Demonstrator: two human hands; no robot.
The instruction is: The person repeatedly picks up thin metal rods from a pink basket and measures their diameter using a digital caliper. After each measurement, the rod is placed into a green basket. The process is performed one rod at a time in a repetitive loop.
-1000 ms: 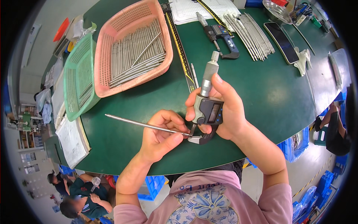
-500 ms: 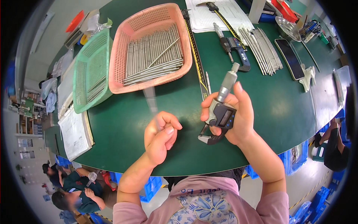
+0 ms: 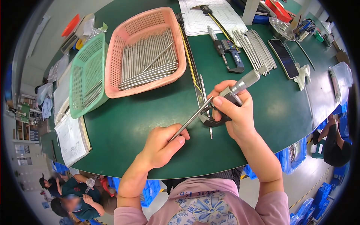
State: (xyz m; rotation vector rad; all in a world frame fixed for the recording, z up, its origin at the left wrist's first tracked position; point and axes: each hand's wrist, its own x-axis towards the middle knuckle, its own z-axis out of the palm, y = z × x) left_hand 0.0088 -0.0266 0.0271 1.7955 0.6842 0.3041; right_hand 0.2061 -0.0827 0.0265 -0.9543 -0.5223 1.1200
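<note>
A slim metal rod [image 3: 190,120] slants up and to the right, my left hand [image 3: 162,145] closed around its lower end. Its upper end crosses the jaw area of a digital micrometer [image 3: 245,81], close to my right thumb. My right hand [image 3: 237,117] grips the micrometer, thimble pointing up and right; fingers cover most of its display. Whether the rod sits between the measuring faces, I cannot tell. Behind the micrometer another thin rod [image 3: 211,132] lies on the green table [image 3: 127,123], beside a long caliper [image 3: 195,71].
A pink basket [image 3: 144,90] full of metal rods stands left of centre, a green basket [image 3: 77,92] beside it. Towards the back right lie a second micrometer [image 3: 236,62], a row of rods [image 3: 258,52], a phone [image 3: 284,58] and paper sheets [image 3: 213,24]. People sit at lower left.
The rod in my left hand has swung from near upright and blurred to a slant towards the micrometer. My right hand has tilted the micrometer further right.
</note>
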